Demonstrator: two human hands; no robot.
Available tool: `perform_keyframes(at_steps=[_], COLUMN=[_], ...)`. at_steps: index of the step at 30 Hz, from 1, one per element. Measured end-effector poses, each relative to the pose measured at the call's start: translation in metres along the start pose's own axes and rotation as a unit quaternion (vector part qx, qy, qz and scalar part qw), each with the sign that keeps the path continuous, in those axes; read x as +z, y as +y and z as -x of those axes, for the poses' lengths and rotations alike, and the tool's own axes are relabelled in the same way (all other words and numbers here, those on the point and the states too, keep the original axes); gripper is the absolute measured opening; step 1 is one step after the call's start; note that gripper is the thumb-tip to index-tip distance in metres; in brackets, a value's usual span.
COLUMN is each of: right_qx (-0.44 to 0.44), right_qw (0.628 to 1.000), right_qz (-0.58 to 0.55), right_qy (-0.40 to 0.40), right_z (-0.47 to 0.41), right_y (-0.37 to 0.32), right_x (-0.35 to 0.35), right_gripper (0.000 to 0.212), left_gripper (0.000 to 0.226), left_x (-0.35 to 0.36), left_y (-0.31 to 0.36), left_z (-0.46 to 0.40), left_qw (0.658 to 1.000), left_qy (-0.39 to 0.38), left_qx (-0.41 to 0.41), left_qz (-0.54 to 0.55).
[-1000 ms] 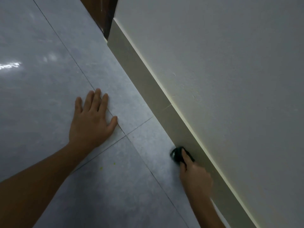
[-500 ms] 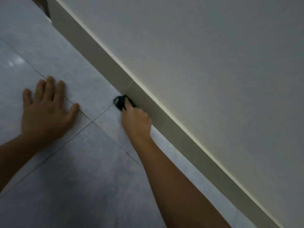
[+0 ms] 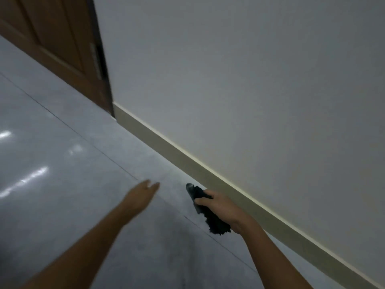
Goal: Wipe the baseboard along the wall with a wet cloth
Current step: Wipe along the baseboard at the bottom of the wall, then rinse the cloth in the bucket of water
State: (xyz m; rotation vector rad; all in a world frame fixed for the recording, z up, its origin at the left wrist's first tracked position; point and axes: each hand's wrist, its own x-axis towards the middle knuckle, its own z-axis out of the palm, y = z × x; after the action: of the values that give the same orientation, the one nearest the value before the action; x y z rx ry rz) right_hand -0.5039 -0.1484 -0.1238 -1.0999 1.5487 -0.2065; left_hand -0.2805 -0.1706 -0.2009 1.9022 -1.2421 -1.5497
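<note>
Grey tiled floor (image 3: pixel 62 205) meets a pale wall (image 3: pixel 250 80), with the baseboard (image 3: pixel 166 147) running from the door frame at the far left corner down toward the near right edge of the view. Right hand (image 3: pixel 223 207): closed around a dark cloth (image 3: pixel 210 215), fingers wrapped over it, one end poking out ahead of the knuckles and a ragged tail hanging below the wrist. Hand and cloth sit just beside the baseboard, above the floor; contact with the board cannot be confirmed, and a strip of floor appears to show between them. Left hand (image 3: pixel 143 195): open, fingers extended and close together, holding nothing, blurred, out over the floor well apart from the wall; whether it touches the tile cannot be told. Progress: no wet streak or change of sheen is visible on the baseboard, so wiped and unwiped lengths cannot be distinguished. Judged from position, the cloth is roughly midway along the visible run; the stretch up to the wooden door (image 3: pixel 52 49) probably remains, and the cloth would need pressing back against the board to resume.
</note>
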Motion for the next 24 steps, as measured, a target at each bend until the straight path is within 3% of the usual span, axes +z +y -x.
perform_keyframes(at_steps=[3, 7, 11, 13, 15, 17, 21, 24], right_qx=[-0.027, -0.091, -0.170, -0.206, -0.251, -0.284, -0.287, -0.294], right_qw=[0.994, 0.990, 0.983, 0.977, 0.966, 0.957, 0.957, 0.952], right_qz=[-0.047, -0.030, -0.001, 0.014, 0.060, 0.049, -0.049, -0.073], right_qy=[-0.094, -0.098, -0.075, -0.044, -0.011, 0.008, 0.005, -0.040], right_z=[0.038, 0.080, 0.126, 0.141, 0.155, 0.173, 0.195, 0.197], right_y=[-0.046, -0.089, -0.138, -0.161, -0.185, -0.207, -0.236, -0.250], right_x=[0.018, 0.036, 0.067, 0.083, 0.101, 0.122, 0.167, 0.198], right_gripper=[0.025, 0.024, 0.006, 0.016, 0.018, 0.002, 0.031, 0.082], left_gripper=[0.038, 0.039, 0.021, 0.009, 0.009, 0.015, 0.016, 0.006], left_x=[-0.020, -0.057, -0.107, -0.126, -0.149, -0.175, -0.221, -0.240], left_y=[0.033, 0.056, 0.061, 0.060, 0.057, 0.057, 0.043, 0.024], left_z=[0.057, 0.118, 0.180, 0.207, 0.233, 0.263, 0.323, 0.352], left_qw=[0.976, 0.960, 0.957, 0.941, 0.919, 0.897, 0.899, 0.920], left_qy=[-0.112, -0.165, -0.065, -0.016, 0.035, 0.104, 0.206, 0.258], left_qx=[0.033, 0.090, 0.128, 0.134, 0.141, 0.151, 0.164, 0.178], left_qz=[0.184, 0.206, 0.251, 0.309, 0.367, 0.402, 0.350, 0.235])
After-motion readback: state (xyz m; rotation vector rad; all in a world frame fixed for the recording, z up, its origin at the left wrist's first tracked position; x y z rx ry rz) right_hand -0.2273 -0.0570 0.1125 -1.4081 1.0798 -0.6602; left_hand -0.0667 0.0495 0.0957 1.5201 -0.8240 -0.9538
